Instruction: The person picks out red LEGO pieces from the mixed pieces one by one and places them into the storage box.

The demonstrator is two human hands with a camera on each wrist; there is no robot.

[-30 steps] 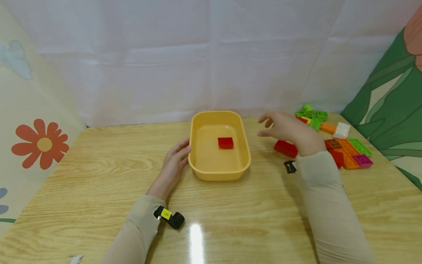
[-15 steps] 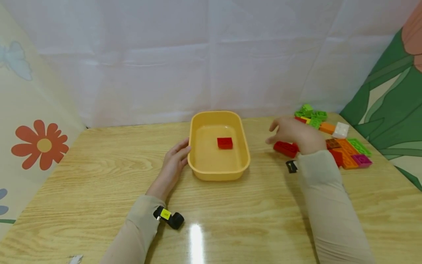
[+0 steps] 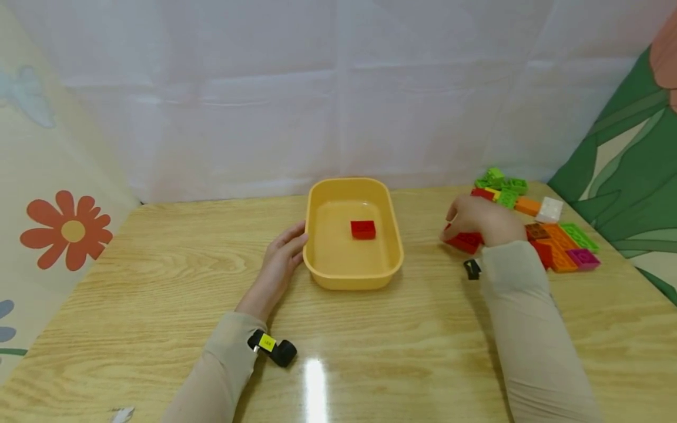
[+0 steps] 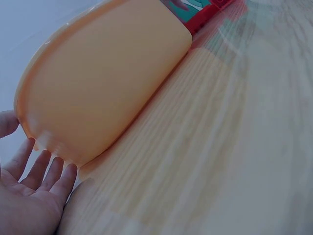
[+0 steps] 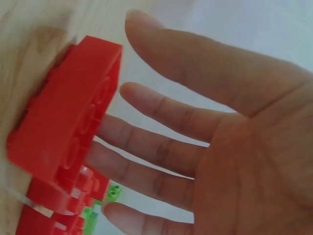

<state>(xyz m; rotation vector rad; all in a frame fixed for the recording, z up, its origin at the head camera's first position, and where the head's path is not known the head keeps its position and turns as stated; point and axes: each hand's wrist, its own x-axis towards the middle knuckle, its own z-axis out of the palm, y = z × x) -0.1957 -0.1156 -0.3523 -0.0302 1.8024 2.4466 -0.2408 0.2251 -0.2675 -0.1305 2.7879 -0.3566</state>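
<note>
A yellow plastic tub (image 3: pixel 351 282) stands mid-table in the head view, with one red toy brick (image 3: pixel 363 230) lying inside. My left hand (image 3: pixel 277 258) rests against the tub's left side; in the left wrist view its outstretched fingers (image 4: pixel 37 170) touch the end wall. Over on the right, my right hand (image 3: pixel 482 218) is at another red brick (image 3: pixel 464 241). The right wrist view shows that long brick (image 5: pixel 63 112) with its hollow side towards the palm, the fingertips (image 5: pixel 108 126) reaching its edge and the thumb (image 5: pixel 146 29) spread away from it.
Several loose bricks lie right of the right hand: orange plates (image 3: pixel 555 247), a magenta brick (image 3: pixel 583 258), a white brick (image 3: pixel 549 209), and green bricks (image 3: pixel 495 176) at the back. A white sheet (image 3: pixel 238 117) hangs behind the table. A white scrap (image 3: pixel 123 415) lies front left.
My right hand has moved right and down, from beside the tub to the nearest red brick. The left hand and the tub have stayed in place.
</note>
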